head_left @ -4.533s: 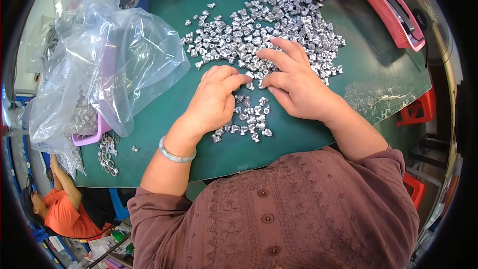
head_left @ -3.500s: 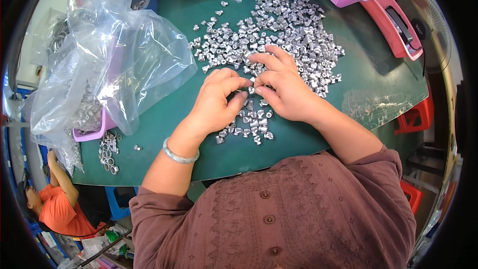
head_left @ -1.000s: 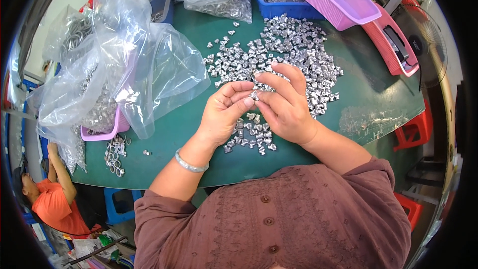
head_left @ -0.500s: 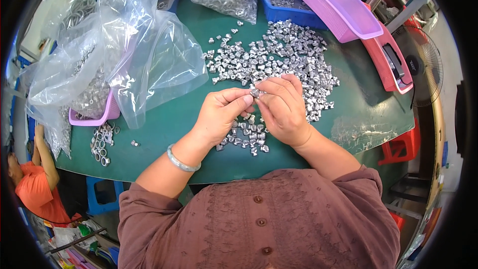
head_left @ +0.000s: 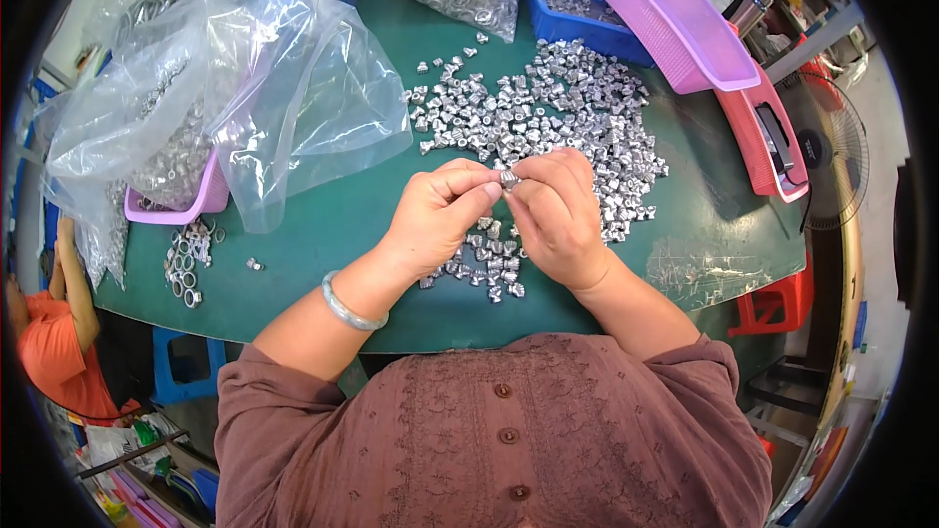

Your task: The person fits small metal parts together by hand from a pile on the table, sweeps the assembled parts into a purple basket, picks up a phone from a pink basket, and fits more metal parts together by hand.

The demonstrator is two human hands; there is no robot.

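Over the green table [head_left: 293, 284], my left hand [head_left: 438, 215] and my right hand [head_left: 558, 215] meet fingertip to fingertip. Between them they pinch one small ribbed silver metal fitting [head_left: 509, 179]; both hands are closed on it. Beyond my hands spreads a large heap of similar metal fittings [head_left: 587, 98]. A smaller cluster of fittings [head_left: 494, 269] lies below my hands, nearer the table's front edge. A pale bangle [head_left: 350, 305] circles my left wrist.
Clear plastic bags [head_left: 293, 108] of metal parts cover the left side, beside a lilac basket [head_left: 210, 198]. Loose rings [head_left: 184, 279] lie near it. A blue tray [head_left: 577, 27], a purple basket [head_left: 675, 29] and a red basket [head_left: 758, 137] stand at the far right. A person in orange [head_left: 61, 352] is at left.
The fitting has turned between my fingertips, its ribbed side now showing more. Both hands stay in nearly the same place. The whole view has shifted slightly.
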